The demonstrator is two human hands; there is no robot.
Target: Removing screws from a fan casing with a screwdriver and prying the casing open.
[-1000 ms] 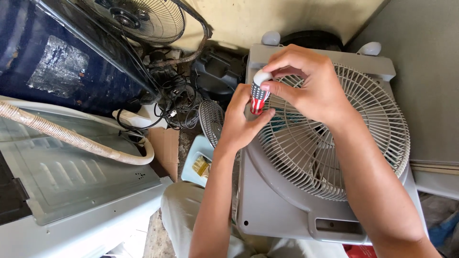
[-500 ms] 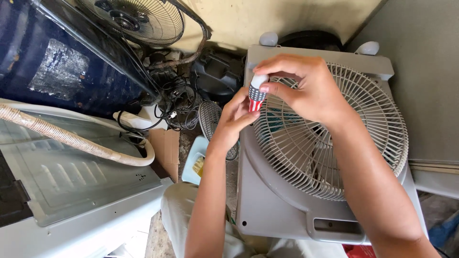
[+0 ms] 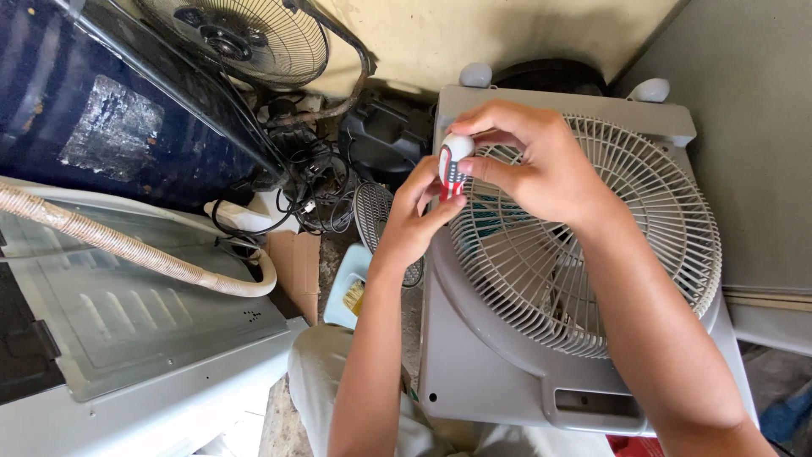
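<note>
Just above the middle of the frame the right hand (image 3: pixel 541 169) pinches the white cap of a screwdriver (image 3: pixel 452 166) between thumb and fingers, a narrow grip closed on the tool; the left hand (image 3: pixel 414 222) comes up from below and wraps its fingers round the red-and-white handle, so both hands hold the one tool. Its shaft is hidden behind the hands, so where the tip sits cannot be told. The screwdriver stands at the upper left edge of the round grille (image 3: pixel 592 245) of a grey box fan (image 3: pixel 482 372), which lies face up across the person's lap and fills the right half of the frame. My judgement is that the tip could slip off its seat if the handle tilts, and run between the thin grille ribs; the fan, resting only on knees, could also rock under the push. There is no tabletop here: this is a crowded corner of floor. A white appliance panel (image 3: pixel 152 330) with a ribbed hose (image 3: pixel 127 247) fills the lower left, a dark blue drum (image 3: pixel 76 110) the upper left, a stand fan (image 3: pixel 237 38) the top, tangled cables (image 3: pixel 309 190) between, against a stained pale wall (image 3: pixel 474 34).
</note>
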